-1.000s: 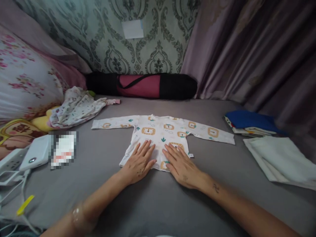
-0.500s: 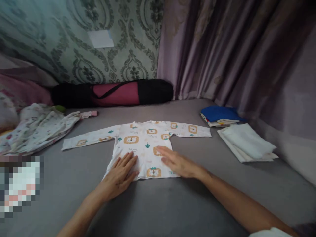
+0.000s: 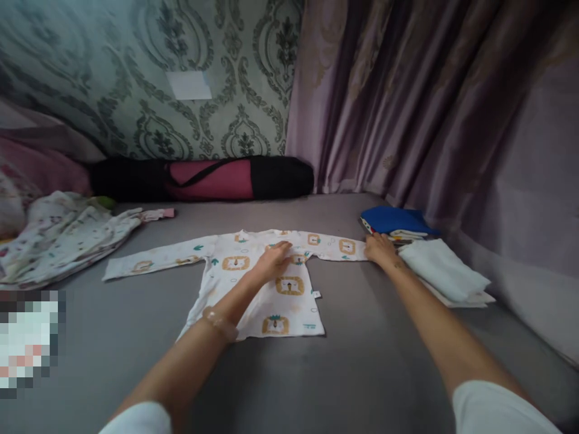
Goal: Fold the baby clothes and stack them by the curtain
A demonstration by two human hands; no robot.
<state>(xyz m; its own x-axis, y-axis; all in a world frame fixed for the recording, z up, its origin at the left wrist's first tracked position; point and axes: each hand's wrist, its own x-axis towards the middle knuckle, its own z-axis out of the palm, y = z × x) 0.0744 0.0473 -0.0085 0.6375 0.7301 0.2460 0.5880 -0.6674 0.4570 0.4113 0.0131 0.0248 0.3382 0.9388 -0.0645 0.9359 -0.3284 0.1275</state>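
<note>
A small white long-sleeved shirt [image 3: 253, 283] with orange lion prints lies flat and face up on the grey bed sheet [image 3: 353, 361], sleeves spread out to both sides. My left hand [image 3: 274, 259] rests on the shirt's chest near the collar, fingers together and laid flat. My right hand [image 3: 380, 248] reaches to the end of the shirt's right sleeve and closes on the cuff. A bead bracelet sits on my left wrist.
A blue folded cloth [image 3: 395, 220] on a small stack and white folded cloths [image 3: 441, 268] lie at the right by the purple curtain [image 3: 429, 108]. A black and pink roll bag [image 3: 203, 179] lies against the wall. Crumpled printed clothes [image 3: 58, 235] sit at the left.
Both hands left the shirt's lower part. My left hand slid up to the chest and my right hand reached out to the right sleeve's cuff. The view also shifted right.
</note>
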